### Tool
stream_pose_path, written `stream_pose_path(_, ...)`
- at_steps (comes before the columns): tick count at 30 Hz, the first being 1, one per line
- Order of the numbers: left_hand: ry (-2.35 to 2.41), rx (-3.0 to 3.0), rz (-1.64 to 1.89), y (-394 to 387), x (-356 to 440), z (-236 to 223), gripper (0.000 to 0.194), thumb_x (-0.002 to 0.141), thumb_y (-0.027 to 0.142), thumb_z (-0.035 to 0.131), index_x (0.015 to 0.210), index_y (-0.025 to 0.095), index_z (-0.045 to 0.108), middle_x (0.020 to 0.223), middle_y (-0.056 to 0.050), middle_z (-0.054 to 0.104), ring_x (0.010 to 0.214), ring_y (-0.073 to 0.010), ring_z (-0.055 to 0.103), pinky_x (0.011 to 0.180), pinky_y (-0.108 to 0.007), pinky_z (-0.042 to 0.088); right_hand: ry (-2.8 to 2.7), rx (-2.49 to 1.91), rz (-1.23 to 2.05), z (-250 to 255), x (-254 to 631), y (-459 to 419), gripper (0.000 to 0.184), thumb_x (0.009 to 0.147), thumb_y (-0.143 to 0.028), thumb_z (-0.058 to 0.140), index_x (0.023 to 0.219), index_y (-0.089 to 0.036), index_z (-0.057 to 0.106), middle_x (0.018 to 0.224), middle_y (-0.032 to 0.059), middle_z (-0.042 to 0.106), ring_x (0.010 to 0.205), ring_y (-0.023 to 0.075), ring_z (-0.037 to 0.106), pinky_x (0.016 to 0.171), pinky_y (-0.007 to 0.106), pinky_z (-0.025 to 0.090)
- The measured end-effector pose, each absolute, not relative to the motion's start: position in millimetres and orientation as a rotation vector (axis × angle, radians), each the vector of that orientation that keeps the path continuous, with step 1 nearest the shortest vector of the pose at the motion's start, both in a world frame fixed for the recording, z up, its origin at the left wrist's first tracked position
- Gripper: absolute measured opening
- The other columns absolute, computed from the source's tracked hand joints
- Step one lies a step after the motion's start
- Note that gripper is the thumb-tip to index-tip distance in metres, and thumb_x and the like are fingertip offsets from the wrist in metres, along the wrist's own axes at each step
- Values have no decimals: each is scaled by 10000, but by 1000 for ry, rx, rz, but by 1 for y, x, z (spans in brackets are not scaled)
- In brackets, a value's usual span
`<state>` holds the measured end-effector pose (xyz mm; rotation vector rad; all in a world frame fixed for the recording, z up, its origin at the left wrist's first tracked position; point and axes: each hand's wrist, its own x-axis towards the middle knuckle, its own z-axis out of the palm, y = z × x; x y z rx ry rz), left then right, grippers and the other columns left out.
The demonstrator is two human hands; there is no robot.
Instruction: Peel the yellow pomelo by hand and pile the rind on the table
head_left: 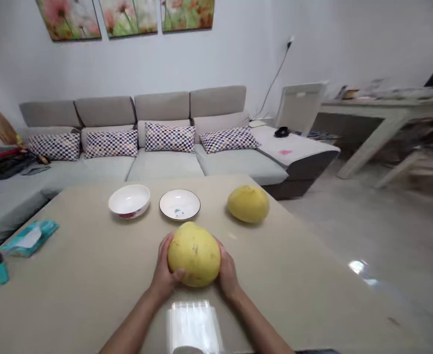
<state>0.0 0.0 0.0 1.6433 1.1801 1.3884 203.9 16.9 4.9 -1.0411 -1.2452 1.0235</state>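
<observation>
A yellow pomelo [194, 254] is held between my two hands over the middle of the table. My left hand [165, 269] grips its left side, with the thumb across the lower front. Against its right side presses my right hand [227, 268], its fingers partly hidden behind the fruit. A second pomelo [248, 204] lies on the table, beyond and to the right of my hands. Just behind the held fruit sits a white plate [180, 204] with a dark rim. Left of that plate stands a white bowl [129, 200] with a red pattern low on its outside.
On the table's left lie a blue tissue pack [31, 238] and a small knife [1, 268] with a turquoise part. The table [91, 305] ends at a slanting right edge above a shiny floor. A grey sofa [164, 164] with checked cushions runs behind it.
</observation>
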Motion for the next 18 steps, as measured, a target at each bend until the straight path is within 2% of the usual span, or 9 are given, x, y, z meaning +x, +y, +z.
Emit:
stream_pose_path(5, 1336, 1723, 1375, -16, 0, 20, 865, 752, 716, 590, 1443, 254, 352, 1463, -122, 329, 1393, -351, 347, 1165, -534, 303, -1261, -1109, 1098, 21, 197, 4, 631, 955, -613, 327, 1381, -189, 520, 1380, 103, 586, 1255, 285, 543, 1053, 417, 442)
stream_pose_path(8, 1502, 1675, 1287, -34, 1, 33, 740, 829, 611, 574, 1443, 266, 345, 1448, -109, 342, 1378, -324, 379, 1142, -522, 356, -1334, -1160, 1152, 31, 200, -4, 598, 960, -605, 322, 1326, -203, 574, 1307, 91, 642, 1200, 279, 586, 1039, 425, 455)
stream_pose_path(11, 1600, 1663, 1142, -42, 2, 49, 699, 860, 534, 573, 1453, 254, 331, 1455, -116, 344, 1378, -312, 388, 1135, -522, 371, -1405, -1192, 1180, 40, 205, -11, 557, 990, -563, 277, 1354, -240, 547, 1318, 76, 635, 1214, 261, 582, 1050, 443, 450)
stream_pose_path(13, 1610, 1680, 1061, -40, 3, 59, 681, 874, 495, 572, 1460, 247, 332, 1458, -123, 357, 1381, -306, 388, 1140, -526, 364, -1463, -1226, 1113, 47, 207, -14, 531, 1001, -528, 276, 1382, -248, 519, 1385, 78, 582, 1286, 254, 525, 1114, 475, 387)
stream_pose_path(15, 1570, 1754, 1015, -35, 4, 69, 586, 916, 452, 526, 1452, 281, 363, 1491, -99, 349, 1404, -282, 363, 1161, -521, 337, -1571, -1240, 1005, 55, 208, -19, 509, 995, -489, 340, 1431, -253, 458, 1488, 79, 470, 1386, 248, 410, 1178, 502, 286)
stream_pose_path(18, 1483, 1923, 1024, -26, 6, 79, 404, 973, 389, 436, 1372, 350, 488, 1524, -38, 354, 1424, -249, 333, 1183, -512, 296, -1800, -1225, 912, 65, 207, -26, 662, 915, -422, 535, 1516, -275, 299, 1606, 72, 251, 1484, 254, 207, 1207, 521, 212)
